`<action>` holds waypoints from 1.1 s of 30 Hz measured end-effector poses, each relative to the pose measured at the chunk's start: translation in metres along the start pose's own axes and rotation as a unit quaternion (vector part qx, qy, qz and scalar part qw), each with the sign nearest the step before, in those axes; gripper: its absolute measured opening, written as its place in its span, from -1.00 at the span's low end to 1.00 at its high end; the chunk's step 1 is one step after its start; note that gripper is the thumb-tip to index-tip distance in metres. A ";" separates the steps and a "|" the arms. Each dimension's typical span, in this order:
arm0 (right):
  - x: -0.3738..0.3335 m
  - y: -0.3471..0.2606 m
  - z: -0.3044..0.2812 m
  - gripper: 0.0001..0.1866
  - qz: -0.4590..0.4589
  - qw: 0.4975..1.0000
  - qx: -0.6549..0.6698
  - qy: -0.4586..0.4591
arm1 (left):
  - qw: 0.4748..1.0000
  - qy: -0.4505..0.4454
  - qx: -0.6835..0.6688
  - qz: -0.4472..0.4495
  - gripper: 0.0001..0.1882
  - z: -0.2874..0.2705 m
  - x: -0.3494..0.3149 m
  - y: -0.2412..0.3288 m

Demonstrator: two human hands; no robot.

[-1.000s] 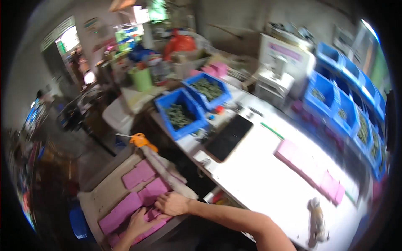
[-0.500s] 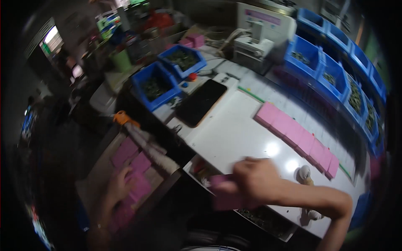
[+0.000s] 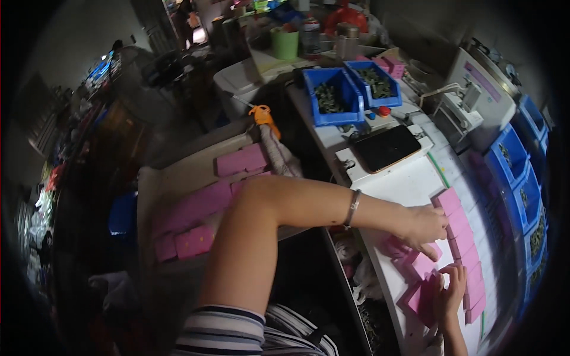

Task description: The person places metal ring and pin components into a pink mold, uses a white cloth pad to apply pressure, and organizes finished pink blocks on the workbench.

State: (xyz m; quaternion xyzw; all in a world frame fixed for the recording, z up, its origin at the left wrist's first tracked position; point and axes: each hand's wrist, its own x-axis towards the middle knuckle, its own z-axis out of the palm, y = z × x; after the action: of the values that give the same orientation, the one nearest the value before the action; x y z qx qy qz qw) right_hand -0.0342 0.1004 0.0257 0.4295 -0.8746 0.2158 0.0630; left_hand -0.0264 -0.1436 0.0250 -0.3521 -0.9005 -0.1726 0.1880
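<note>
My left arm, with a bracelet at the wrist, reaches across to the white worktop (image 3: 389, 196). My left hand (image 3: 423, 228) is bent with its fingers closed down beside the row of pink blocks (image 3: 463, 240), thumb on a loose pink block (image 3: 419, 265). Just nearer, my right hand (image 3: 451, 291) curls its fingers at the edge of another pink block (image 3: 420, 301), which lies tilted to the row. The hands partly cover both loose blocks. Another pink piece shows under the left wrist.
More pink blocks (image 3: 195, 242) lie in a shallow tray (image 3: 169, 175) at left, beside an orange-handled tool (image 3: 264, 118). A phone (image 3: 387, 148) rests at the worktop's far end. Blue bins (image 3: 332, 98) of small metallic-looking parts stand behind, with others (image 3: 509, 157) at right.
My view has swung left. The left hand has come from the tray to the worktop. My right hand, earlier holding a pink block over the near edge, is now beside the row.
</note>
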 end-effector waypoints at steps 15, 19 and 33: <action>0.075 -0.107 0.040 -0.76 -0.281 0.958 0.055 -0.015 | 0.453 -0.214 0.118 -0.858 -0.49 -0.136 -0.462 0.226; 0.086 -0.160 0.078 -0.76 -0.402 0.909 0.081 -0.077 | 0.600 -0.075 0.176 -0.777 -0.32 -0.117 -0.443 0.245; 0.068 -0.228 0.139 -0.83 -0.405 0.852 0.198 -0.266 | 0.637 -0.078 -0.019 -0.767 -0.14 -0.111 -0.421 0.186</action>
State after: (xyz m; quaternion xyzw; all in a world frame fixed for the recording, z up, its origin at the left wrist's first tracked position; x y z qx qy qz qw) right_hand 0.1113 -0.1313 -0.0052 0.7900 -0.5452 0.2175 -0.1770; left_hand 0.4148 -0.3036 -0.0390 0.4488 -0.8550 -0.2440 -0.0900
